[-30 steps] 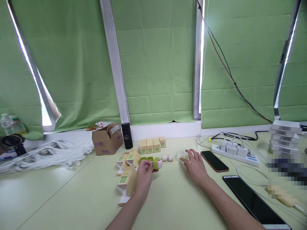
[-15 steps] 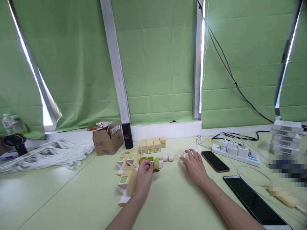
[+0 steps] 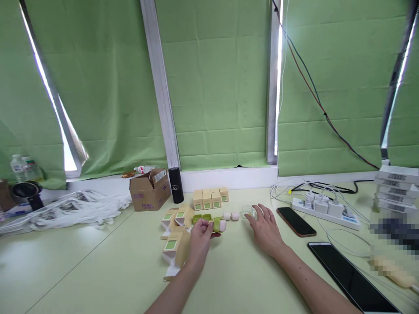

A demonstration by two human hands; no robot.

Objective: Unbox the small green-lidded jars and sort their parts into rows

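In my left hand (image 3: 202, 237), a small pale pink jar with a green band (image 3: 218, 225) is pinched between thumb and fingers. My right hand (image 3: 266, 226) rests over small clear plastic cups (image 3: 248, 211), its fingers apart and its thumb and index fingertips at their edge. Two small pale pink pieces (image 3: 231, 216) lie between the hands. Two green pieces (image 3: 202, 217) sit just behind my left hand, partly covered by it. Several opened beige cartons (image 3: 177, 246) with green labels stand to its left, flaps out.
Several closed beige boxes (image 3: 211, 199) stand behind. A cardboard box (image 3: 149, 190) and black cylinder (image 3: 176, 185) are at the back left, beside white cords (image 3: 65, 211). Rightward lie a phone (image 3: 296, 221), a tablet (image 3: 352, 274), a power strip (image 3: 325, 213) and stacked white boxes (image 3: 396, 187).
The view has shifted slightly, so everything sits a little further right. My left hand still holds the banded jar, and my right hand stays at the clear cups.
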